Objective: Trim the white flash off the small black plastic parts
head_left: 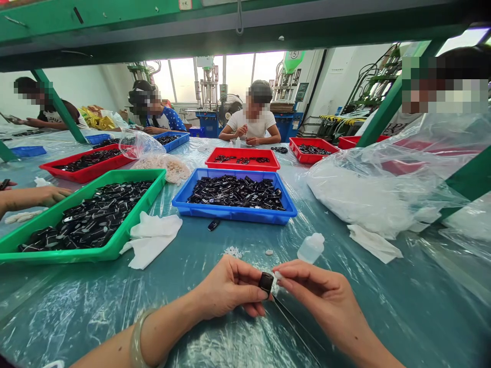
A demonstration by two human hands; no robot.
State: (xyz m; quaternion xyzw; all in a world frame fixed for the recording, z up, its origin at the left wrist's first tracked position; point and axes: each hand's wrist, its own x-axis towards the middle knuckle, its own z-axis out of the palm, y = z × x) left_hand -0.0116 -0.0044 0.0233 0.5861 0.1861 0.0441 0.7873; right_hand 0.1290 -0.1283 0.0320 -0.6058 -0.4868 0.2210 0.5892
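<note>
My left hand (pixel 233 286), a bangle on its wrist, pinches a small glossy black plastic piece (pixel 266 282) between thumb and fingers. Just to its right, my right hand (pixel 318 291) is closed at the fingertips on a small white piece (pixel 277 275), too small to identify. Two long thin metal prongs, like tweezers (pixel 293 323), slant away below my hands. Beyond my left hand lie tiny white bits (pixel 233 251) and a small white disc (pixel 269 252). A translucent squeeze bottle (pixel 310 248) lies tilted beyond my right hand.
Black pieces fill a blue tray (pixel 233 213) and a green tray (pixel 115 248). A single black piece (pixel 213 225) and white cloths (pixel 153 237) (pixel 375 243) lie nearby. A plastic bag (pixel 368 189) is at right. Co-workers sit around; a co-worker's hand (pixel 46 196) reaches in left. Green shelf beam overhead (pixel 230 30).
</note>
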